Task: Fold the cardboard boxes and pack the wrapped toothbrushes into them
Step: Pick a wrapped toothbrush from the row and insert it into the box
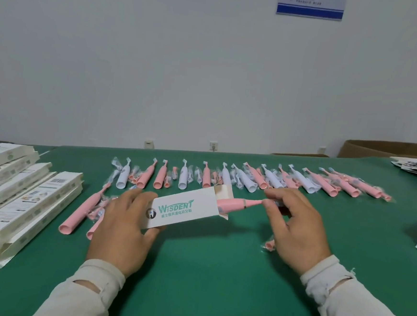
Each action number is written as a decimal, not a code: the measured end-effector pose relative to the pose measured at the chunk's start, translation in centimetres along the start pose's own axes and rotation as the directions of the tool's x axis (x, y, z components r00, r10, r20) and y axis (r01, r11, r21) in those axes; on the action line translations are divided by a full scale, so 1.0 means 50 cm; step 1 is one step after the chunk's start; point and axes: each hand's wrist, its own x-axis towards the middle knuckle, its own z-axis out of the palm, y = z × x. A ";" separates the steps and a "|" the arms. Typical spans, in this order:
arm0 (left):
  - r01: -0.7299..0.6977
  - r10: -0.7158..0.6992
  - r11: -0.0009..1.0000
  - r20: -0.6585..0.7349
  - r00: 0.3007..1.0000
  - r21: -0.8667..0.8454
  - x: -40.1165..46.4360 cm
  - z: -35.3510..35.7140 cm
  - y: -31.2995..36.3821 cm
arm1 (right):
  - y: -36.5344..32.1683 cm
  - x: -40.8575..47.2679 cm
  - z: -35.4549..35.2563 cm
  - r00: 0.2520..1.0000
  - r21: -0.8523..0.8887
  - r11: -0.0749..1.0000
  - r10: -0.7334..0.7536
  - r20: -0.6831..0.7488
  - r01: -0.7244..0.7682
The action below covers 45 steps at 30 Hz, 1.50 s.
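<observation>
While the white box [186, 209] is gripped by the left hand [124, 228] above the green table [217, 283], a pink toothbrush [240, 203] is pinched at its thin neck by the right hand [294, 224], with its body already inside the open end. If it is pushed at an angle, the flap [221, 191] could be bent or the wrapper caught on the edge.

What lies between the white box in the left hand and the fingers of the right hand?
In the head view, a pink toothbrush bridges that stretch: its body sits inside the open box, and the right hand pinches its thin tip.
</observation>
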 end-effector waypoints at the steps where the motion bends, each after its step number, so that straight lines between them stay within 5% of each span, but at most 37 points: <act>1: -0.020 0.020 1.000 0.008 1.000 0.001 -0.002 0.001 0.000 | -0.003 -0.002 0.004 1.000 0.020 1.000 -0.018 0.018 0.018; 5: -0.036 0.037 0.999 0.040 0.999 -0.007 -0.008 0.007 -0.003 | -0.010 -0.013 0.019 0.990 0.067 0.996 -0.071 0.121 0.063; 14: -0.047 0.047 0.999 0.063 0.997 -0.007 0.000 0.003 0.008 | 0.004 -0.010 0.006 0.987 0.238 0.968 0.043 0.156 -0.080; 26: -0.084 0.087 0.996 0.101 0.991 -0.033 -0.010 0.005 0.009 | -0.001 -0.024 0.017 0.962 0.138 0.988 0.033 0.270 -0.073; 39: -0.173 0.181 0.980 0.092 0.979 -0.096 -0.012 0.011 0.022 | -0.018 -0.036 0.028 0.883 0.258 0.954 0.014 0.469 -0.152; 42: -0.162 0.170 0.982 0.089 0.981 -0.099 -0.011 0.012 0.027 | -0.014 -0.019 0.009 0.875 0.184 0.978 -0.004 0.484 -0.097; 45: -0.133 0.139 0.988 0.083 0.987 -0.084 -0.007 0.012 0.021 | 0.014 0.018 -0.047 0.941 -0.058 0.988 0.156 0.300 -0.145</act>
